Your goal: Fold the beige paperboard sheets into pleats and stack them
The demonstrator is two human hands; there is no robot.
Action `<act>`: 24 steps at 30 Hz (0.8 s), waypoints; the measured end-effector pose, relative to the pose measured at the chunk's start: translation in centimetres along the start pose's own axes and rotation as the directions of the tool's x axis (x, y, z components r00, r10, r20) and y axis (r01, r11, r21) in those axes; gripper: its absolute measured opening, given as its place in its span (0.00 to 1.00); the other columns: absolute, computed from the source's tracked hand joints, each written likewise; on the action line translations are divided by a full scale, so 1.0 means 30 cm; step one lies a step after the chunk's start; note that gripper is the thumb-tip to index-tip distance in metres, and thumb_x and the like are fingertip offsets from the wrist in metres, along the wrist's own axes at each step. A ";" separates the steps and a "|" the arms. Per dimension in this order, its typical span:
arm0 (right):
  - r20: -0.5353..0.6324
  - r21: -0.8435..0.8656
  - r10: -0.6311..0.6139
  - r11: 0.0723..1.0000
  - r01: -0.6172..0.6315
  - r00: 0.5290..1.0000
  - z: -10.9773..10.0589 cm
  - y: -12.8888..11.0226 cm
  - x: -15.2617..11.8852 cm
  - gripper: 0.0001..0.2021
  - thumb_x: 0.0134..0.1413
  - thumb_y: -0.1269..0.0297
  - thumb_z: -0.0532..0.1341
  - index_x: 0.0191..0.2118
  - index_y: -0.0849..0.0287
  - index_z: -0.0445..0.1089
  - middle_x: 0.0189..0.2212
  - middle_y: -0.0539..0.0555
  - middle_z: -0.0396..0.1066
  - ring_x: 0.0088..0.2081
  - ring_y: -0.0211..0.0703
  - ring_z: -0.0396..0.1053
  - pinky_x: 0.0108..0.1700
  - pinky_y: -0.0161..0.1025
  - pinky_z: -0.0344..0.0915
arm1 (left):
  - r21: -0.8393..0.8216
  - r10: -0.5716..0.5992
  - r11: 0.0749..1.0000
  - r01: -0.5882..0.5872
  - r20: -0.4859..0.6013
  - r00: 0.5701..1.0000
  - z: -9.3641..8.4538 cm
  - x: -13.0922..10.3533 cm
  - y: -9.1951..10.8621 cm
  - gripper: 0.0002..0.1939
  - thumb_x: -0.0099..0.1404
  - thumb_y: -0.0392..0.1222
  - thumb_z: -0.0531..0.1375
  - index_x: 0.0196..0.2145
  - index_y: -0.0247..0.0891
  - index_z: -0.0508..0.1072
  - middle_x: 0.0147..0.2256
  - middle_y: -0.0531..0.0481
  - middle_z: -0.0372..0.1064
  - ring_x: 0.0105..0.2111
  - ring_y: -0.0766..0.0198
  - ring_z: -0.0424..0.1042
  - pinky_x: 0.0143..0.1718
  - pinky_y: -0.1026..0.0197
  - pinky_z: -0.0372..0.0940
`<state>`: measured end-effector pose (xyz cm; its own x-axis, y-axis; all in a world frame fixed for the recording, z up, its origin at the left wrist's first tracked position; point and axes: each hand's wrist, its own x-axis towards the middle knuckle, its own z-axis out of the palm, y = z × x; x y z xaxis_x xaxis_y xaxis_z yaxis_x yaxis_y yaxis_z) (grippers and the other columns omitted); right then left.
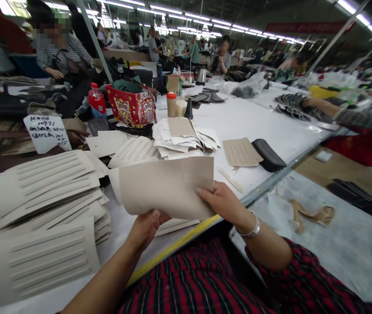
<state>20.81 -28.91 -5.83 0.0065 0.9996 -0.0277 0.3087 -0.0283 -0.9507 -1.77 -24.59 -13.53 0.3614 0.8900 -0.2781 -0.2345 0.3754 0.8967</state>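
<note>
A smooth beige leather piece (166, 183) is held up in front of me, bent along its lower edge. My left hand (148, 226) grips its bottom edge from below, thumb in front. At its right end my right hand (220, 198) pinches it between thumb and fingers. A paler edge shows behind the piece at its left, so there may be more than one layer. To the left lie stacks of cream panels with raised ribs (48, 179). Straight ahead is a pile of white and beige sheets (182, 133). Below the held piece, more pale pieces (177, 226) lie partly hidden.
A beige ribbed panel (242, 151) and a black padded piece (268, 155) lie to the right. Behind stand a red patterned bag (131, 107), a red bottle (97, 101) and an orange-lidded cup (172, 104). A co-worker's arm (323, 107) reaches in from the right.
</note>
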 end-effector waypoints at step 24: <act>0.411 -0.366 0.462 0.873 -0.322 0.786 0.023 0.365 0.090 0.15 0.44 0.54 0.60 0.24 0.64 0.67 0.17 0.50 0.66 0.18 0.35 0.63 0.20 0.30 0.58 | 0.478 -0.081 0.857 0.194 -0.248 0.965 -0.116 0.013 -0.058 0.19 0.51 0.49 0.62 0.38 0.33 0.71 0.36 0.45 0.74 0.37 0.56 0.72 0.39 0.57 0.67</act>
<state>23.54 -26.52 -16.52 -0.2428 0.7718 -0.5876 0.6159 -0.3454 -0.7081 -4.36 -23.99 -16.40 0.1444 0.8930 -0.4263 0.3008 0.3708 0.8786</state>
